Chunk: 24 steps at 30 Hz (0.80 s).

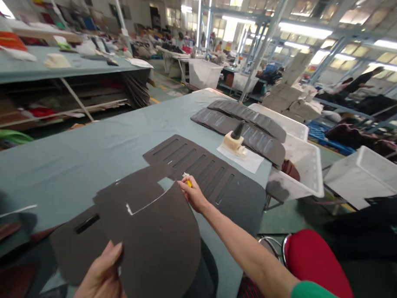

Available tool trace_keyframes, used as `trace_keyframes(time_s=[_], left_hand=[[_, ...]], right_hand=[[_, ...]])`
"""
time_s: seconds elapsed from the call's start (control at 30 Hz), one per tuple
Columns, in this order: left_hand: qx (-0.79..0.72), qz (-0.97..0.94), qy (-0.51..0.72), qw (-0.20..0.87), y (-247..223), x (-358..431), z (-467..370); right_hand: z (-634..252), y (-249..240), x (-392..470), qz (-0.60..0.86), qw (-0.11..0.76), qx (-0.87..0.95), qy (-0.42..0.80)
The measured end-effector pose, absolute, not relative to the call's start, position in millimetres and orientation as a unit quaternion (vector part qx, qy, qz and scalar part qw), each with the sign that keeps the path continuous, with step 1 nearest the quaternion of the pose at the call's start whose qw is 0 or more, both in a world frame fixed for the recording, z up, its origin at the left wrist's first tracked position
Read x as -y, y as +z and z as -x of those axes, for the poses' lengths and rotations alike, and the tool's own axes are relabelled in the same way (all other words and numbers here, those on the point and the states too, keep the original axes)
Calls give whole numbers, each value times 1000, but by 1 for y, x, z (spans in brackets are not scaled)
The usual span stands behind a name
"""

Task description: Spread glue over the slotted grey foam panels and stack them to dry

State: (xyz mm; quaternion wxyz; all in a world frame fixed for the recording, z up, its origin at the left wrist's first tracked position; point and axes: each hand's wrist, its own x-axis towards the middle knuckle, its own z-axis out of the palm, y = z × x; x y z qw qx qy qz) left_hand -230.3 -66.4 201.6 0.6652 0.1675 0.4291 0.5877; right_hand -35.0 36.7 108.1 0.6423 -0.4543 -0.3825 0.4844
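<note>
Hands [193,195], two, one yellow tool [189,183], several dark panels [161,246]

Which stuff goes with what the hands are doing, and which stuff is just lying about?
Goes with it:
dark sheet, held by the left hand
small yellow tool, in the right hand
probably the slotted sheet

Just lying about, it seems:
red seat
green bundle

Bright, hazy workshop light.
Glaring overhead tubes [305,30] and windows, hands softly blurred, wide-angle stretching towards the edges.
</note>
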Motion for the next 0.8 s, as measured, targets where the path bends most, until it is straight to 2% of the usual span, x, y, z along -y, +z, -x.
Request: trace_keyframes(time_s=[0.1, 0.23, 0.4, 0.5, 0.57, 0.7, 0.8], left_hand=[[-445, -143, 560, 684, 187, 69, 198], [-430, -192, 477, 742, 154, 82, 151], [-459, -301, 358, 756, 80, 119, 82], [-508, -356, 315, 718, 35, 140, 37], [-547, -365, 327, 679, 12, 149, 8], [-617, -376, 392, 570, -16, 155, -35], [-659, -407, 392, 496, -25, 157, -52]], right_hand=[[-24, 97, 2, 503, 661, 367, 418], [-120, 70, 51, 624, 646, 362, 250], [-235, 31, 98, 764, 487, 413, 88], [-284, 13, 108, 794, 404, 449, 64], [-309, 4, 106, 797, 373, 473, 54], [-345, -9, 89, 780, 354, 515, 45], [-363, -21, 76, 754, 358, 548, 52]])
